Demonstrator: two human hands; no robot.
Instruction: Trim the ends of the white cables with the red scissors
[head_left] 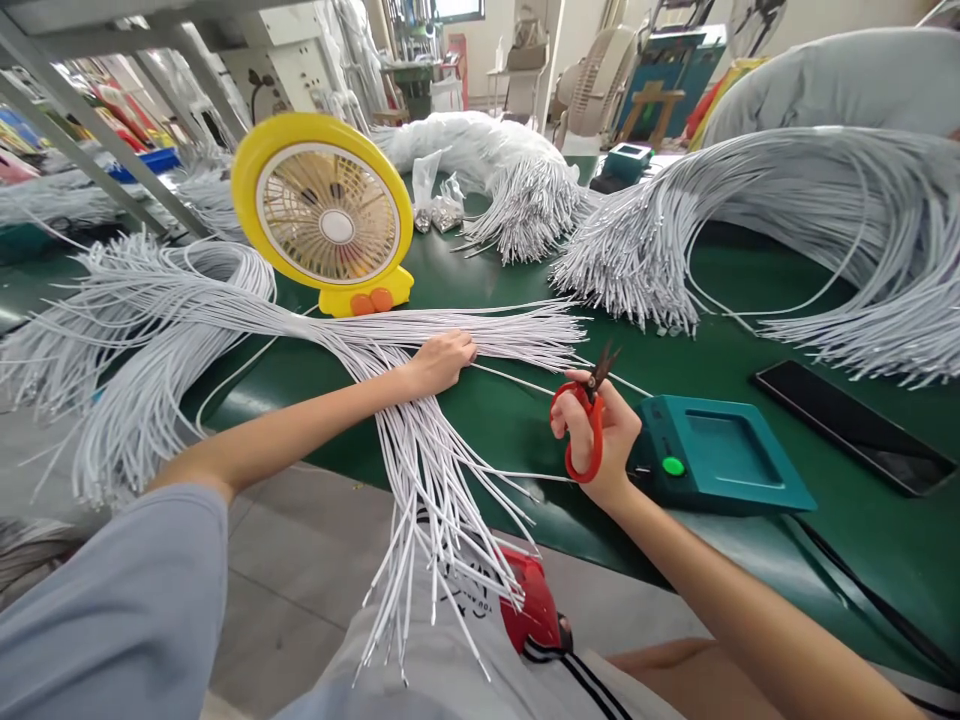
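Observation:
My left hand [442,362] lies over a bundle of thin white wires [525,332], its fingers curled round some of them. One loose wire runs out to the right from under those fingers. Below that wrist, a second group of white wires [420,460] fans down over the table edge towards my lap. My right hand [616,435] holds scissors [598,445] by their red handles, with fingers through the loops. The dark blades point up and away, close to the ends of the wires, and look slightly parted.
A yellow fan [244,190] stands behind the wires on the green table [495,280]. Right of my right hand are a teal device [757,450] with a green button and a black phone [855,425]. Large coils of white wire [637,240] and small clear bags [426,185] lie farther back.

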